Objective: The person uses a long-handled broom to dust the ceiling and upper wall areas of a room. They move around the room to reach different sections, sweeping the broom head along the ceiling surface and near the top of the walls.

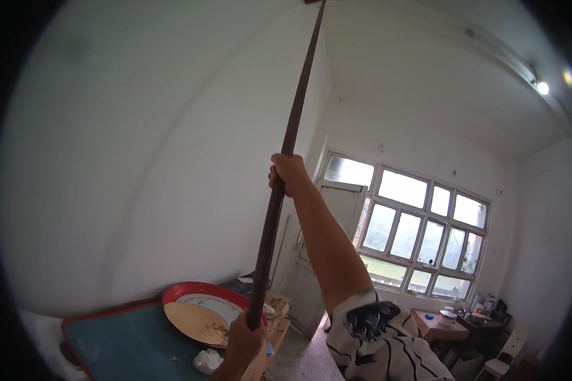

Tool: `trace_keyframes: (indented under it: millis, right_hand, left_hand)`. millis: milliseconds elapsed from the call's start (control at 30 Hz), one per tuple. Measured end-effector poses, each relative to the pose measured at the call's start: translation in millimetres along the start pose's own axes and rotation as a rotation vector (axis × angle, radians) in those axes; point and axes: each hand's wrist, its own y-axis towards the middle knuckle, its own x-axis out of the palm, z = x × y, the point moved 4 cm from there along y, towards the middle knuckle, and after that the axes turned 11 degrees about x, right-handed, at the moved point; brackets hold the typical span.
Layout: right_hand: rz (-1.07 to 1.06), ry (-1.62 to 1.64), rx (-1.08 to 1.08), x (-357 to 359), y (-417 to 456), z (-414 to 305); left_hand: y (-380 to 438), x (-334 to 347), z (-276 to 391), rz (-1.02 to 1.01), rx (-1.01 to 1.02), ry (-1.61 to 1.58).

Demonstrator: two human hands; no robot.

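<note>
A long dark brown pole [299,105] rises from the bottom middle towards the ceiling, tilted slightly right. My left hand [245,340] is closed round its lower end, low in the view. Higher up, my right hand [288,174] grips the pole with the arm stretched upward. At the top edge of the picture, a small part of a red thing [311,1] shows beside the pole's far end; whether they touch I cannot tell. The pole passes in front of the white wall.
A blue table with a red edge [124,343] stands at lower left, bearing a red-rimmed tray [190,288], a woven straw fan [195,321] and a crumpled white wad [208,361]. Cardboard boxes [279,305] stand beyond. Further off are a door [338,205], windows, a small table [434,328] and a white chair [498,365].
</note>
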Motion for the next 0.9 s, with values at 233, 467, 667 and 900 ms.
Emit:
trace_keyframes:
  millis: [233, 467, 667, 900]
  right_hand:
    - [0.164, -0.197, -0.045, -73.4, -41.1, 19.8]
    - [0.184, -0.099, -0.076, -106.2, -37.1, 63.9]
    - [0.186, -0.159, -0.354, -136.1, 28.4, -39.6]
    - [0.014, -0.202, -0.377, -88.2, 31.3, -68.4]
  left_hand:
    - [-43.6, 53.7, -9.7, -0.178, -0.089, -0.179]
    - [-61.1, 64.2, -7.8, -0.214, -0.144, -0.289]
    - [24.2, 98.5, 71.0, -0.317, -0.138, -0.491]
    - [51.0, 107.8, 103.6, -0.213, -0.111, -0.626]
